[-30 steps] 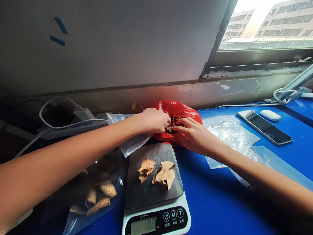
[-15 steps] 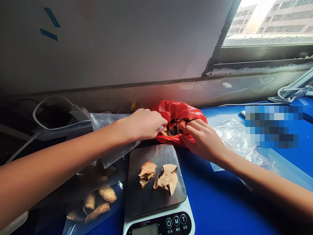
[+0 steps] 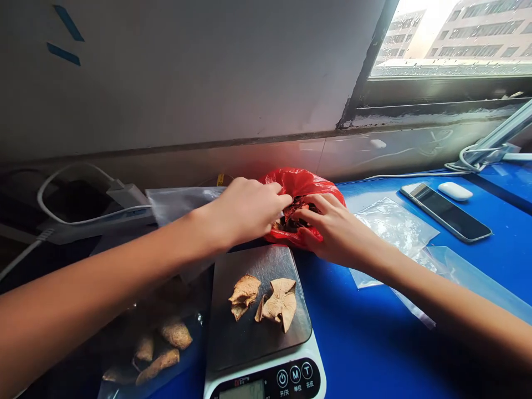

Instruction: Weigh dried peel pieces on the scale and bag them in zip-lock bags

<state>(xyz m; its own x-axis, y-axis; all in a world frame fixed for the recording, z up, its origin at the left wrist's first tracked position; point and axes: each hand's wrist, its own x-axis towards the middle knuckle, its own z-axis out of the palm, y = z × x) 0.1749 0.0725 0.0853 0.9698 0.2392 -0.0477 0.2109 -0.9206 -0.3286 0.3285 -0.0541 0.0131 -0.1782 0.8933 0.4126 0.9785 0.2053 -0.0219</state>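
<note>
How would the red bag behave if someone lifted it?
The red bag would probably sag and fold, because its thin, shiny plastic is creased. The dark pieces inside may shift or spill, since its mouth is open.

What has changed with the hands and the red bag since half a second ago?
The left hand has shifted rightward and the right hand leftward, narrowing the gap between them over the red bag and covering more of its contents. Whether either took or released anything inside is hidden. The dried pieces stay on the scale.
</note>
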